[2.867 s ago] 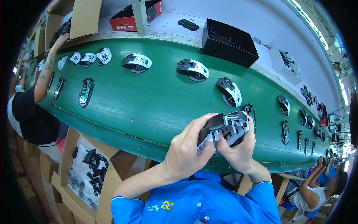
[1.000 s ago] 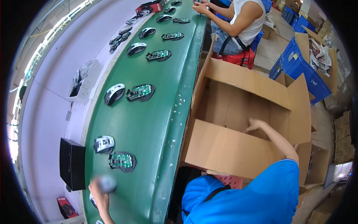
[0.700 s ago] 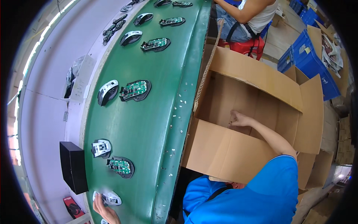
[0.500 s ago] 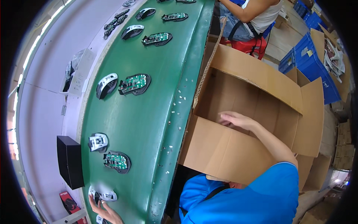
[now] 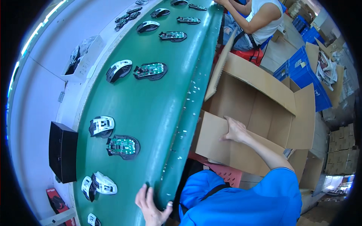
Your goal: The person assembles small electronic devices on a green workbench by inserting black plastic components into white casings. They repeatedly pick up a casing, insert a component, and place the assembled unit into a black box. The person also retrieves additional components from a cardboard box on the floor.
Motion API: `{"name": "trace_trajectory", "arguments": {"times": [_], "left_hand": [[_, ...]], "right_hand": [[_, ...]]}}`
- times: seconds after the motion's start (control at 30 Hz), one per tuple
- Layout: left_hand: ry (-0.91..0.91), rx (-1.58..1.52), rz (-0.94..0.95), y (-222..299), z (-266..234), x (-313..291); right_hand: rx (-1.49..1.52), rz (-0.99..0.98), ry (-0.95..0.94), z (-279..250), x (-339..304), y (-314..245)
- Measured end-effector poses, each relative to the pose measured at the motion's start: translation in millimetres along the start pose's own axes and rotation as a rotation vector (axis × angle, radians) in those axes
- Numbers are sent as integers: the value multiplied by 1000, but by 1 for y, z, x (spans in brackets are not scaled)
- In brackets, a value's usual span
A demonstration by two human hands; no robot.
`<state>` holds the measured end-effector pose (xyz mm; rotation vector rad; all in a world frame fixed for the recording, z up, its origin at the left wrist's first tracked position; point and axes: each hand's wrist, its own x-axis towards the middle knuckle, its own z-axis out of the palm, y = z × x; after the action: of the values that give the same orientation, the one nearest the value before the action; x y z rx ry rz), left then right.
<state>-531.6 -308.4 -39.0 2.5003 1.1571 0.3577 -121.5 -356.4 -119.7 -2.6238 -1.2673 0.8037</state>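
Observation:
My left hand (image 5: 152, 207) is over the near edge of the green conveyor belt (image 5: 151, 109), fingers spread and nothing in them. To its left lie a white mouse shell (image 5: 104, 184) and a black-and-white mouse shell (image 5: 88, 189), touching each other. My right hand (image 5: 236, 130) grips the near rim of an open cardboard box (image 5: 211, 135), its thumb on the flap's outer side and its fingers toward the inside. Further along the belt, a white-and-black mouse shell (image 5: 102, 126) sits beside a mouse base with a green circuit board (image 5: 123, 147).
More shell-and-base pairs, such as a mouse base (image 5: 151, 71), line the belt. A black box (image 5: 63, 152) stands by its left edge, near a white bin (image 5: 82, 62). Small white bits dot the right ledge. Beyond the cardboard box are a seated co-worker (image 5: 260, 19) and blue crates (image 5: 320, 86).
My left hand has left the mouse shells and moved right, toward the belt's near edge. My right hand has come from over the box's inside onto its near rim. The view has shifted.

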Motion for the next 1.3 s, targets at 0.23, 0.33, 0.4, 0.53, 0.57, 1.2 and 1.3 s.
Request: {"name": "trace_trajectory", "arguments": {"times": [0.23, 0.33, 0.4, 0.53, 0.57, 1.2, 1.3], "left_hand": [[-144, -213, 141, -27, 4, -5], [-192, -417, 114, -33, -9, 5], [-210, -399, 105, -30, -17, 13], [-73, -299, 203, -36, 8, -2], [-36, -285, 221, -37, 10, -3], [250, -215, 64, -74, -77, 40], [234, 80, -126, -113, -117, 65]], "right_hand": [[-159, 170, 10, 18, 34, 2], [-142, 199, 188, 31, 33, -2], [-185, 288, 178, 34, 36, -5], [-182, 322, 196, 25, 11, -13], [-184, 319, 195, 19, 1, -19], [87, 298, 354, -58, -302, -136], [244, 329, 388, -78, -331, -151]]}}
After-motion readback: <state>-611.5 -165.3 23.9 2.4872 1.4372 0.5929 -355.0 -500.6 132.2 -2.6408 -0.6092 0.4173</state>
